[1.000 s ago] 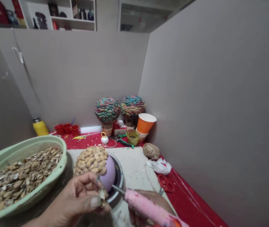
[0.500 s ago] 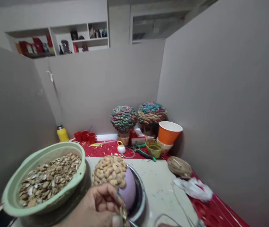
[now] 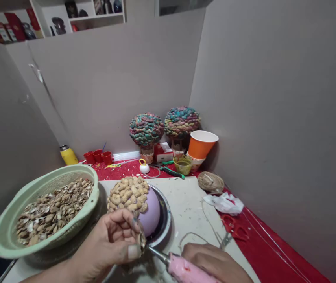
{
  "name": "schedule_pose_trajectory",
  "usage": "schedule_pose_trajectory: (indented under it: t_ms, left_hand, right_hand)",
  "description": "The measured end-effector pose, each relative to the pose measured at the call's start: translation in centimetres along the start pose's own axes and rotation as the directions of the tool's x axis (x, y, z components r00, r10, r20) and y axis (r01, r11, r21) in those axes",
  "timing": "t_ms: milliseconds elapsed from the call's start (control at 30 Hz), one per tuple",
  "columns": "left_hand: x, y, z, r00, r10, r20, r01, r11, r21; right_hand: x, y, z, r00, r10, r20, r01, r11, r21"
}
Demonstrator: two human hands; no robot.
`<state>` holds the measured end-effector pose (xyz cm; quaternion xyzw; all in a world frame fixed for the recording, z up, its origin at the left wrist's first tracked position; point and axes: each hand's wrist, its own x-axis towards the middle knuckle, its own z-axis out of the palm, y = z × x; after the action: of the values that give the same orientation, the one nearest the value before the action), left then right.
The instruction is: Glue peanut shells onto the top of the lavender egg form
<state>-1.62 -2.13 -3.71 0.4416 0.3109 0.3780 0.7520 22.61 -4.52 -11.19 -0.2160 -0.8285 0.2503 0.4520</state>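
Observation:
My left hand (image 3: 109,241) pinches a peanut shell (image 3: 141,240) between thumb and fingers, its hollow side partly showing. Wrapped around a pink glue gun (image 3: 187,270), my right hand (image 3: 215,261) is at the lower right; the metal nozzle points at the shell and is close to it or touching. Just beyond my left hand, a purple balloon (image 3: 152,214) rests in a metal bowl (image 3: 168,214). Tan peanut shells (image 3: 129,192) cover its upper left part, leaving the right side bare. On the left stands a green colander (image 3: 1,232) with many loose shells (image 3: 57,210).
Behind the board (image 3: 182,196) are two colourful shell-covered balls (image 3: 146,129) on stands, red cups (image 3: 97,156), pliers (image 3: 172,172) and an orange bucket (image 3: 202,147). To the right lie a twine coil (image 3: 211,182), a white plastic bag (image 3: 226,203) and red-handled scissors (image 3: 240,232). Grey partitions enclose the table.
My view has tilted down, so the scene sits higher. My right hand and the glue gun have come mostly into view, while my left hand keeps its pinch on the shell.

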Motion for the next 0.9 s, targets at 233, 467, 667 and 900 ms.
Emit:
schedule_pose_trajectory:
  t_ms: [233,467,667,900]
  left_hand:
    - [0.3,-0.4,-0.1,0.999,-0.044,-0.02,0.045,0.998,0.048]
    - [0.1,-0.6,-0.2,0.999,-0.05,-0.017,0.051,0.997,0.058]
    - [0.2,-0.7,-0.3,0.998,-0.056,-0.032,0.059,0.996,0.071]
    - [0.2,-0.8,-0.3,0.998,-0.06,-0.027,0.062,0.995,0.08]
  right_hand:
    - [0.3,0.1,0.4,0.999,-0.019,-0.05,0.018,1.0,-0.004]
    - [0.2,0.4,0.8,0.997,-0.034,-0.064,0.033,0.999,-0.013]
    - [0.1,0.5,1.0,0.998,-0.022,-0.065,0.018,0.998,-0.062]
    - [0.1,0.6,1.0,0.996,-0.057,-0.07,0.052,0.996,-0.07]
